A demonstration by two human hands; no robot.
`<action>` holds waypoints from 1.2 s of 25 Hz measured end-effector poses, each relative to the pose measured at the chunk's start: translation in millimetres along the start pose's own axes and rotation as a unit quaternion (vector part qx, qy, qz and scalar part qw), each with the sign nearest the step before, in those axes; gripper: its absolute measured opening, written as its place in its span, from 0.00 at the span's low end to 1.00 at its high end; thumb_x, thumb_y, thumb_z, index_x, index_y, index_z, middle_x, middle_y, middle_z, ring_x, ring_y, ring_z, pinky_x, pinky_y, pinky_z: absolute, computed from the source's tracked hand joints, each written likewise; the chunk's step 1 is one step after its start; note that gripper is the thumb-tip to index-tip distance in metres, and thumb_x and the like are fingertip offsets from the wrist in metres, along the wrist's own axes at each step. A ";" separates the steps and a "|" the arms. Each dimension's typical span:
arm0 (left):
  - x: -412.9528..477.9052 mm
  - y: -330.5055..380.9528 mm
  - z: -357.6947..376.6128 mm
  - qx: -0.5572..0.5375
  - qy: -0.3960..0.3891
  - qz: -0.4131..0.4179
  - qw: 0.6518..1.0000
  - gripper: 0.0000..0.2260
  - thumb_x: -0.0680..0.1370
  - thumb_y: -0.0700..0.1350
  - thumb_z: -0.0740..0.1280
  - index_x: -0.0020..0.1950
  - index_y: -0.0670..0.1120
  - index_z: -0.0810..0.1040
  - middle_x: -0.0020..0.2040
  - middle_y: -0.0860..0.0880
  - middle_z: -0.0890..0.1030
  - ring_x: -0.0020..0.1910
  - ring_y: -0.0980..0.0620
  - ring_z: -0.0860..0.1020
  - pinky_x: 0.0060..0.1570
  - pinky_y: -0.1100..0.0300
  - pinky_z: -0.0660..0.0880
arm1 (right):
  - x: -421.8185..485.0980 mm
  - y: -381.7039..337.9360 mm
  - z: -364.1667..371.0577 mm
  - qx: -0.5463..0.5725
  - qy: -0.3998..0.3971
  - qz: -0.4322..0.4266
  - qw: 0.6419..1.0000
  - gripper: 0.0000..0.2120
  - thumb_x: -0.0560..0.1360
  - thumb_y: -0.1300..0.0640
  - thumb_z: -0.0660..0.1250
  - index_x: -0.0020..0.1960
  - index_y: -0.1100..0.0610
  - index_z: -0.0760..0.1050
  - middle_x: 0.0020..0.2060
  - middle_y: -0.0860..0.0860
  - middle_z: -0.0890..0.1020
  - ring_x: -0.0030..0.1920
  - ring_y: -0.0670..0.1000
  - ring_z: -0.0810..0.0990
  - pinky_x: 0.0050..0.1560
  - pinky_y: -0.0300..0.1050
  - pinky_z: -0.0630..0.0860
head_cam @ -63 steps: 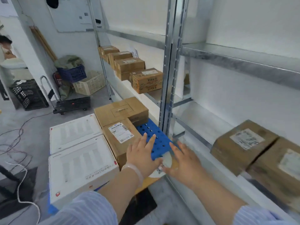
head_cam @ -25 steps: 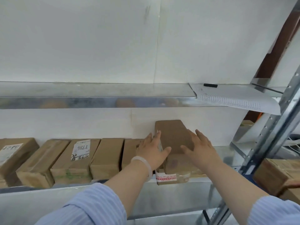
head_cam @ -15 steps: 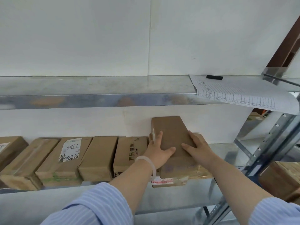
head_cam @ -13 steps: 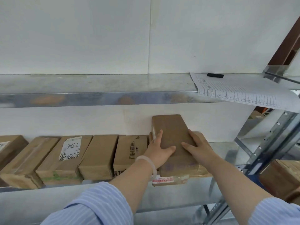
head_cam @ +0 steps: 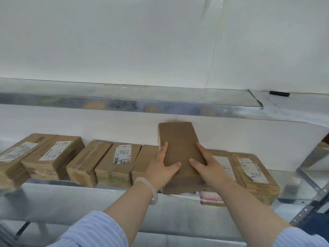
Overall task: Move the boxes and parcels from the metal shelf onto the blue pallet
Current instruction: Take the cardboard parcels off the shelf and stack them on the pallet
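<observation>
Frame centre: left hand [head_cam: 162,167] and right hand [head_cam: 207,165] grip box [head_cam: 179,148] by long sides; stiff cardboard, probably light.

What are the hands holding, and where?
A plain brown cardboard box, gripped by its long sides: left hand on the left side, right hand on the right.

Held box [head_cam: 179,154] hiding lower box [head_cam: 211,199], paper [head_cam: 293,107] cropped

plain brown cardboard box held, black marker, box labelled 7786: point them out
plain brown cardboard box [head_cam: 179,148]: head view, top face
black marker [head_cam: 279,93]: head view, barrel
box labelled 7786 [head_cam: 122,154]: head view, label
</observation>
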State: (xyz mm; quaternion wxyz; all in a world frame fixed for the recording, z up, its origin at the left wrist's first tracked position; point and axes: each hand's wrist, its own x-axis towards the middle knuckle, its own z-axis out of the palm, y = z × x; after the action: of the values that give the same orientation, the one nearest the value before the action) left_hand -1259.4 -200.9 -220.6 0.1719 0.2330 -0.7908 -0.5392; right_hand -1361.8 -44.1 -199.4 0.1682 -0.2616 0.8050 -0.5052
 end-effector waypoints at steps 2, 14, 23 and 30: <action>-12.7 -12.9 -39.2 -0.021 0.044 0.002 0.999 0.38 0.70 0.58 0.71 0.75 0.67 0.52 0.65 0.60 0.68 0.57 0.59 0.71 0.52 0.67 0.70 | 6.1 -21.1 36.6 0.004 -0.037 -0.026 0.999 0.31 0.76 0.42 0.65 0.74 0.32 0.54 0.61 0.41 0.71 0.53 0.41 0.75 0.46 0.34 0.72; -140.1 -127.5 -331.4 0.009 0.266 -0.088 0.960 0.40 0.73 0.55 0.72 0.77 0.61 0.50 0.72 0.53 0.64 0.66 0.53 0.69 0.66 0.54 0.69 | -3.1 -154.0 364.0 0.024 -0.290 -0.150 0.945 0.30 0.76 0.46 0.66 0.72 0.32 0.57 0.68 0.38 0.67 0.61 0.39 0.68 0.55 0.33 0.65; -233.3 -212.6 -481.3 0.019 0.387 -0.178 0.905 0.40 0.72 0.57 0.70 0.76 0.63 0.49 0.70 0.54 0.64 0.63 0.55 0.68 0.60 0.58 0.69 | -52.7 -221.6 568.4 -0.003 -0.399 -0.173 0.901 0.29 0.77 0.47 0.65 0.73 0.34 0.58 0.74 0.41 0.62 0.69 0.45 0.65 0.64 0.42 0.64; -253.0 -258.8 -554.5 -0.003 0.423 -0.233 0.876 0.40 0.73 0.58 0.70 0.77 0.61 0.48 0.70 0.54 0.64 0.65 0.53 0.68 0.65 0.51 0.69 | -52.5 -260.3 674.7 -0.052 -0.456 -0.161 0.874 0.27 0.78 0.48 0.63 0.73 0.32 0.57 0.71 0.42 0.66 0.58 0.46 0.69 0.52 0.43 0.67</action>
State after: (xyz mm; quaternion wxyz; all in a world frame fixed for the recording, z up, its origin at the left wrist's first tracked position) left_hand -711.3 -569.4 -268.0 0.3597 0.6160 -0.5642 -0.4158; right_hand -893.0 -594.3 -256.5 0.4195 -0.5972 0.6109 -0.3069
